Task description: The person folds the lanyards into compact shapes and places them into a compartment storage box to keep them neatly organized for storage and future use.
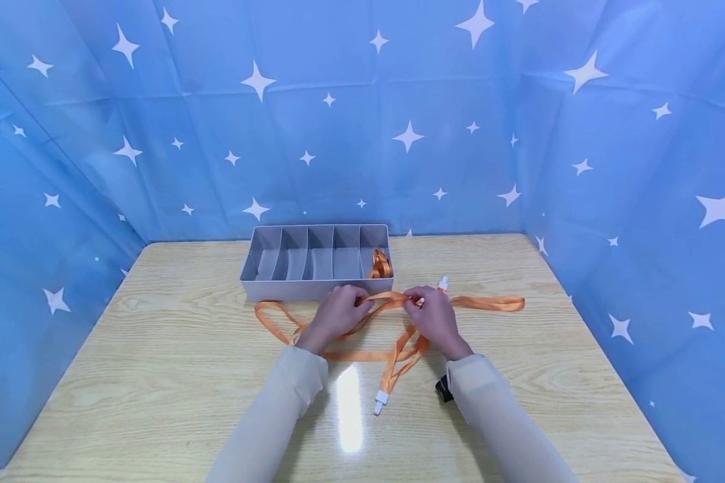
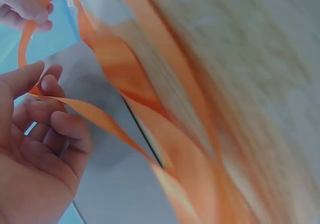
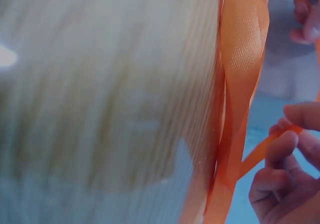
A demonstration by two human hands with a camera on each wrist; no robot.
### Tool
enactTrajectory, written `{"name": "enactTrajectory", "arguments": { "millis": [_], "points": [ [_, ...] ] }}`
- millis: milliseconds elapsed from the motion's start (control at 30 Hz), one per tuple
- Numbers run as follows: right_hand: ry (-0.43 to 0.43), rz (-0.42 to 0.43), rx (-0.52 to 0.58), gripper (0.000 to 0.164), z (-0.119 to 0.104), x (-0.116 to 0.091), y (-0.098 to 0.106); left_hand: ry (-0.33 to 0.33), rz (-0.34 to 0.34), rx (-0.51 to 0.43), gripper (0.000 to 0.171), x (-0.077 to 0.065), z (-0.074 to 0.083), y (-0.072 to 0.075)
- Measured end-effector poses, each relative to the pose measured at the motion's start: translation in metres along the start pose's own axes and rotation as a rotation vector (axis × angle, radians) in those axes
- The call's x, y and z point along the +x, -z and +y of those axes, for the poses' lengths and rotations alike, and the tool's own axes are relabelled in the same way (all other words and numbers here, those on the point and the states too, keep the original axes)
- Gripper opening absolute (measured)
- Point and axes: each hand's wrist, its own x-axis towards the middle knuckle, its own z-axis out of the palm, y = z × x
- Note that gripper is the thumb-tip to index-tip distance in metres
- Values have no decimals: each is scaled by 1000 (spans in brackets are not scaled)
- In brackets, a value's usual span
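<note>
Between thumb and fingers, my left hand [image 1: 340, 310] pinches an orange lanyard [image 1: 393, 295] just in front of the grey box. A short way to the right, my right hand [image 1: 431, 314] pinches the same strap, which bows between the two hands. In the left wrist view the strap [image 2: 105, 121] trails down from the left fingers. The right wrist view has the right thumb and fingertips [image 3: 282, 146] closed on the strap. More orange straps [image 1: 356, 356] lie under and around the hands, one ending in a white clip [image 1: 382, 398]. Which strap belongs to which lanyard I cannot tell.
A grey divided box [image 1: 314, 290] stands at the table's back, with a coiled orange lanyard [image 1: 379, 265] in its rightmost compartment. Another white clip [image 1: 443, 283] and a strap loop [image 1: 501, 304] lie right. A black object [image 1: 444, 389] is partly hidden by the right sleeve.
</note>
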Motion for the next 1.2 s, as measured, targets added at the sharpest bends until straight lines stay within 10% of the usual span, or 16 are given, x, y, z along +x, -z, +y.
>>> {"name": "enactTrajectory", "arguments": {
  "millis": [800, 1200],
  "points": [
    [12, 114, 33, 20, -4, 2, 10, -35, 110, -66, 11, -4, 16, 28],
    [-60, 247, 52, 19, 7, 5, 22, -3, 358, -7, 14, -11, -3, 56]
  ]
}}
